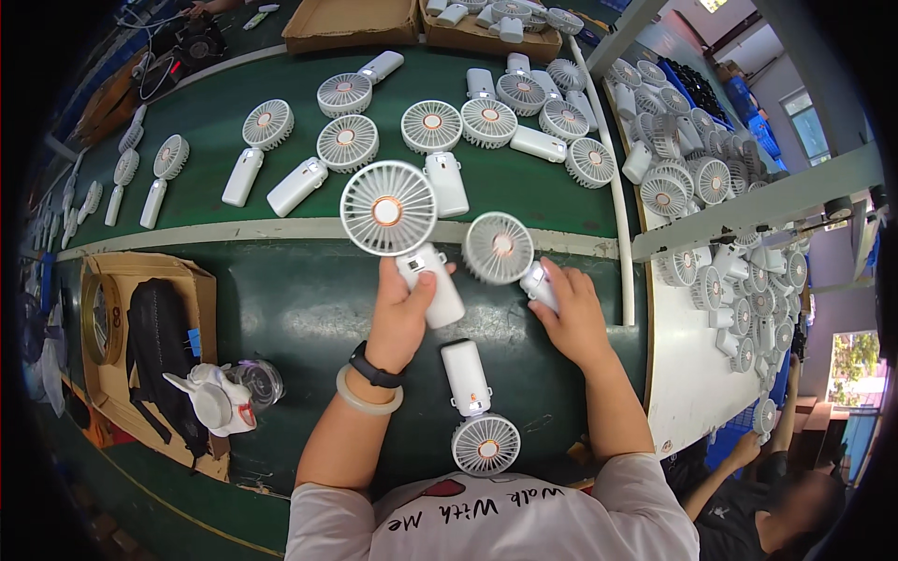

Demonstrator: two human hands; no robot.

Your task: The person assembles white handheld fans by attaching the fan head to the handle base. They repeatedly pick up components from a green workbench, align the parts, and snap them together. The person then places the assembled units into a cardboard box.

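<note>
My left hand [400, 318] is closed around the white handle of a handheld fan [437, 294], thumb on the handle's front near a small dark slot. Its round grille with a copper-coloured ring faces up. In my right hand [575, 316] a second handheld fan [499, 247] is gripped by its handle, its head tilted toward the left and slightly blurred. Between my forearms a third handheld fan [466, 374] lies on the dark green worktable [309, 304], its head nearest my body.
Several more white fans [347, 143] lie across the green belt [210, 89] beyond the table. Cardboard boxes [351, 26] stand at the back. To the left are an open carton [201, 309] with a black bag and a clear jar [257, 381]. Fans crowd a white side table [678, 374], near another person [748, 505].
</note>
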